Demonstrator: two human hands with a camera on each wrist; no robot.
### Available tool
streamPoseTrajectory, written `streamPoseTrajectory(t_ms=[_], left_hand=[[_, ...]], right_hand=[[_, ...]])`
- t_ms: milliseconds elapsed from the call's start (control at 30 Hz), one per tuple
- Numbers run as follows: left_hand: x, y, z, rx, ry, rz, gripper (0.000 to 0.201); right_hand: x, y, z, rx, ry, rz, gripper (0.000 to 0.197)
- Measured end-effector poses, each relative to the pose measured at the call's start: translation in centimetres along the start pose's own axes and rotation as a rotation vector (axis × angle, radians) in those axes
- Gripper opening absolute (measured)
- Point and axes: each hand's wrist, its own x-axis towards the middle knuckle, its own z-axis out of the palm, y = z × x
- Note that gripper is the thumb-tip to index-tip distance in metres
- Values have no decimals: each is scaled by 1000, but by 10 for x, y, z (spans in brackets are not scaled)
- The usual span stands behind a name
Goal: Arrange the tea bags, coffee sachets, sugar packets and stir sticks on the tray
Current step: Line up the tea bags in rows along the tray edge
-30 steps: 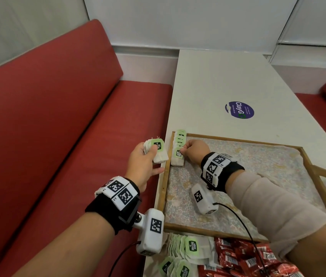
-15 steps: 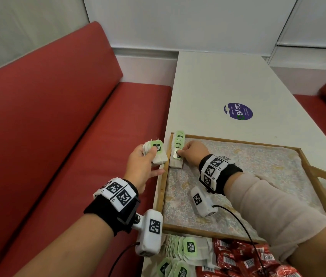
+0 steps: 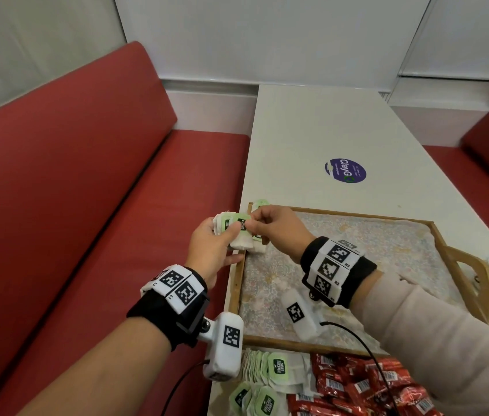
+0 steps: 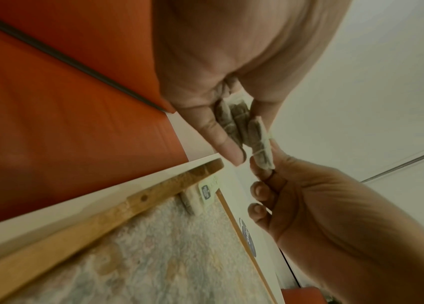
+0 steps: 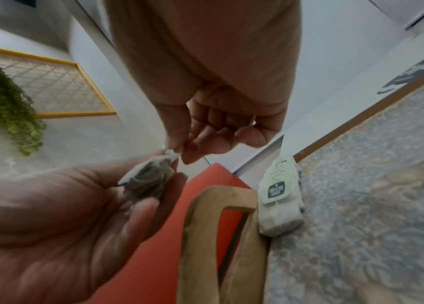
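Just left of the wooden tray's (image 3: pixel 237 283) far-left corner, my left hand (image 3: pixel 222 244) grips a small stack of white tea bags (image 3: pixel 227 225) with green tags. My right hand (image 3: pixel 250 225) has come over to it and pinches the front tea bag (image 3: pixel 241 232) by its top. In the left wrist view the right hand's fingers (image 4: pixel 262 174) hold that tea bag (image 4: pixel 262 152) at the stack's (image 4: pixel 231 117) edge. A row of tea bags (image 5: pixel 281 193) stands in the tray's corner next to the handle (image 5: pixel 205 226); in the head view the row (image 3: pixel 260 203) is mostly hidden.
A floral cloth (image 3: pixel 372 259) lines the tray. Loose tea bags (image 3: pixel 267 382) and red coffee sachets (image 3: pixel 357 385) lie on the table's near edge. A purple sticker (image 3: pixel 345 170) marks the white table (image 3: pixel 312 130). A red bench (image 3: pixel 102 205) runs along the left.
My right hand left the row of tea bags in the tray, rose and moved left to the stack in my left hand, where it now pinches the front tea bag.
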Motion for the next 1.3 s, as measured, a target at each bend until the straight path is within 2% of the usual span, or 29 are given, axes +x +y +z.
streamPoseTrajectory(t_ms=[167, 333, 600, 1167, 1300], left_hand=[[1, 1, 1, 5, 34, -1, 13], [1, 1, -1, 12, 49, -2, 17], [0, -1, -1, 11, 55, -13, 17], [0, -5, -3, 2, 46, -17, 11], [1, -6, -4, 2, 43, -23, 12]], right_hand=[[0, 1, -7, 83, 82, 38, 18], [2, 15, -19, 16, 150, 88, 21], [1, 40, -8, -71, 18, 270, 19], [31, 43, -1, -453, 31, 336, 28], [32, 42, -1, -470, 33, 341, 29]])
